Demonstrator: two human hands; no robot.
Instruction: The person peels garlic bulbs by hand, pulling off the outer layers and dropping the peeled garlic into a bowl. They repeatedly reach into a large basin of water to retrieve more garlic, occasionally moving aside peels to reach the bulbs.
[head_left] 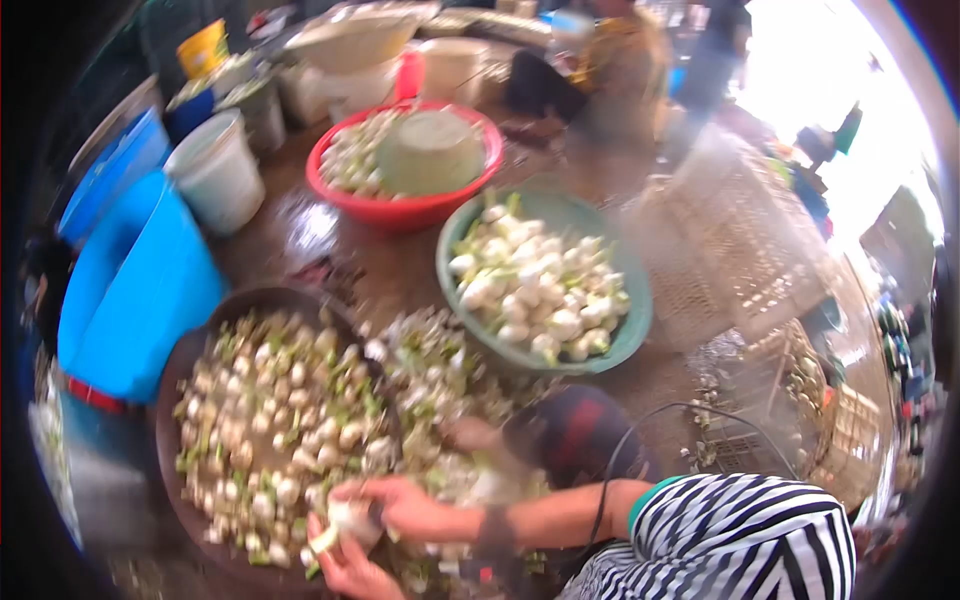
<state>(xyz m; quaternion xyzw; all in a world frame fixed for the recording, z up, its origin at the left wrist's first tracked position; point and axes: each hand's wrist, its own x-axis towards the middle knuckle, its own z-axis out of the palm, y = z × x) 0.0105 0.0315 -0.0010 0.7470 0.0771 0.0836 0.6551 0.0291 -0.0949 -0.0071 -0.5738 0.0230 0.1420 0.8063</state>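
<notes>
A pale onion-like bulb [352,522] with a light green stem end is between my hands, over the near edge of a dark round basin [168,440]. My left hand [352,572] curls around the bulb from below, fingers closed. My right hand [405,508] is closed against its upper side, index finger stretched along it. A small dark patch shows by the right fingers; blur hides what it is. Many bulbs with green and brown tops [290,400] fill the basin. White peelings [435,375] lie on the floor beside it.
A green basin [640,330] of cleaned bulbs stands ahead, with a red basin [335,200] of bulbs behind it. Blue tubs [130,290] and a white bucket [215,175] are at left. Plastic crates [730,240] lie at right. Another person [620,80] sits at the back.
</notes>
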